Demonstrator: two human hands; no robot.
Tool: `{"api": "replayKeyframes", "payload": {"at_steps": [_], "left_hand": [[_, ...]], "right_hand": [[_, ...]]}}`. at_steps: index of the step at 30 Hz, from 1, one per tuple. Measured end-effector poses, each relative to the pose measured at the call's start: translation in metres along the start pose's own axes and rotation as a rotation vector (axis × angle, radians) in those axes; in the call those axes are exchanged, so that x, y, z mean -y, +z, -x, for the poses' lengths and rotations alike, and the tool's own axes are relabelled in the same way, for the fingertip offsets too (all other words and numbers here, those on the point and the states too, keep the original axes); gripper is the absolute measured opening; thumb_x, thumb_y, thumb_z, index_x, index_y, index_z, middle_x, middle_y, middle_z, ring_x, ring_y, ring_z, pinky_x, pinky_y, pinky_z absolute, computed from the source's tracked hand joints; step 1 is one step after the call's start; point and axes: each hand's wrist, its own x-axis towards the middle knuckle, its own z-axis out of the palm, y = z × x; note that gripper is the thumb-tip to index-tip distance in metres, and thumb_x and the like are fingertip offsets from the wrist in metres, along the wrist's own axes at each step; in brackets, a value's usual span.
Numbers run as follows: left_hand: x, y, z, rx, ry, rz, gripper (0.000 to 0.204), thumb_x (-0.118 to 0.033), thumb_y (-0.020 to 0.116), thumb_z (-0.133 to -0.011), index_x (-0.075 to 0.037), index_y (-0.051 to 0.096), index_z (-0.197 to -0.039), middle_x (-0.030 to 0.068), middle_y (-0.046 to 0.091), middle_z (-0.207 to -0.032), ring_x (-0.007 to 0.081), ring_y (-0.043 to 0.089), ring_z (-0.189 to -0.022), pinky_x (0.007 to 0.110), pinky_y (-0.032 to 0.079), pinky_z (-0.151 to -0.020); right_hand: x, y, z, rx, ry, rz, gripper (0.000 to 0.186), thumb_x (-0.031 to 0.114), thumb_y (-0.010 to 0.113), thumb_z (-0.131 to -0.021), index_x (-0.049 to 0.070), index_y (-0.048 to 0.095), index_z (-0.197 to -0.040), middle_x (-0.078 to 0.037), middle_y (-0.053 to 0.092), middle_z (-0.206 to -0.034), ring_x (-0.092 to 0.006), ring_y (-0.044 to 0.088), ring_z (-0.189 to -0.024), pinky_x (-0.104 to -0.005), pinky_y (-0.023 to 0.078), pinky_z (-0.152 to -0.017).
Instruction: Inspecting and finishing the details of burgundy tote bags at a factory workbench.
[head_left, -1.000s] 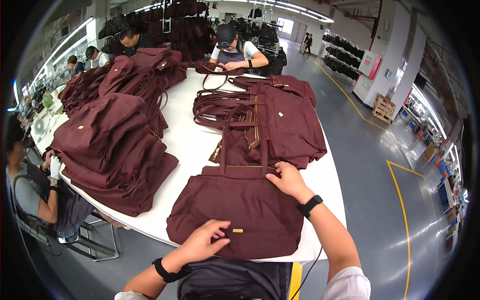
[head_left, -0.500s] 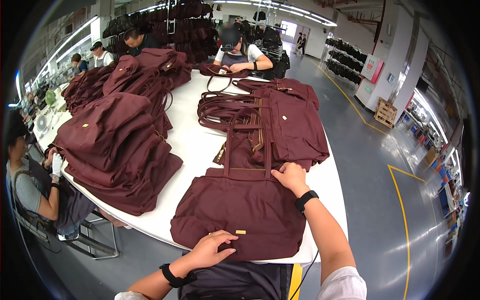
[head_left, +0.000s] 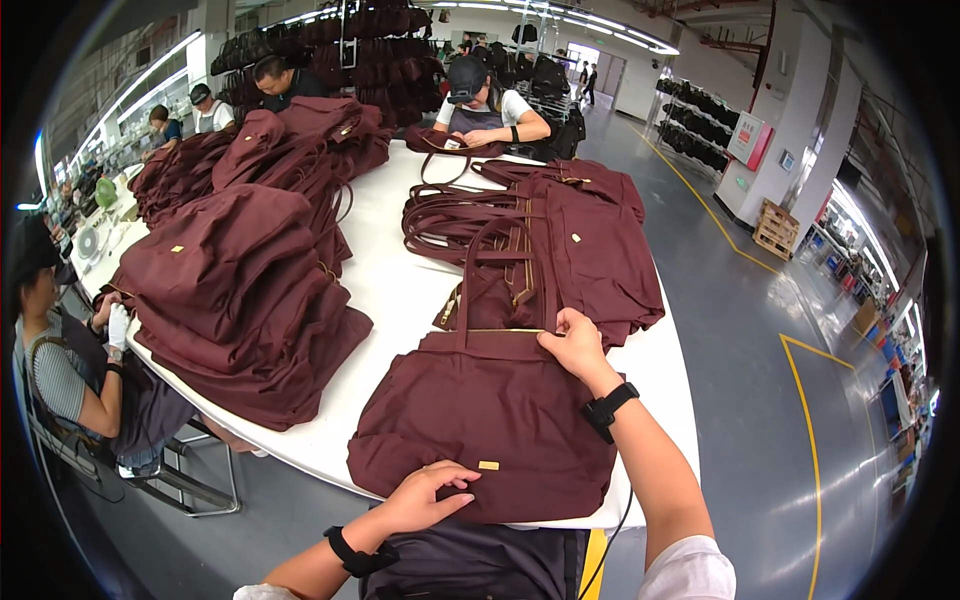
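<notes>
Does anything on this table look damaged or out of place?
Nothing clearly stands out. The left heap of maroon bags is rumpled, while the near maroon bag lies fairly flat; I see no spill or tear.

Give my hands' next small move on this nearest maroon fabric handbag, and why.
Probably slide the bare right hand leftward along the thin gold-coloured line at the top edge of the maroon fabric handbag: it sits by that line's right end, and the bare left hand lies at the lower front, near the small rectangular gold-coloured plate, where it could steady the bag.
</notes>
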Motion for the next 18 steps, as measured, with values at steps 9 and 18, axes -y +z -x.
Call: {"api": "replayKeyframes", "payload": {"at_steps": [9,18], "left_hand": [[0.012,-0.007,0.0,-0.026,-0.113,0.411,0.032,-0.01,0.059,-0.089,-0.001,0.054,-0.119,0.0074,0.058,-0.11,0.0142,0.058,-0.097,0.027,0.044,-0.088],[0.006,-0.047,-0.003,-0.263,-0.335,1.23,0.052,-0.037,0.04,-0.097,0.001,0.038,-0.132,0.0184,0.053,-0.121,0.0304,0.053,-0.111,0.043,0.04,-0.099]], "right_hand": [[0.05,-0.047,0.056,-0.048,-0.737,-0.184,0.018,0.002,0.066,-0.073,-0.001,0.051,-0.083,-0.012,0.059,-0.087,-0.0313,0.056,-0.083,-0.0358,0.046,-0.072],[0.02,-0.038,0.123,0.316,-1.126,0.276,0.014,0.008,0.062,-0.071,0.007,0.06,-0.085,-0.003,0.061,-0.11,-0.0225,0.054,-0.105,-0.035,0.046,-0.083]]}}
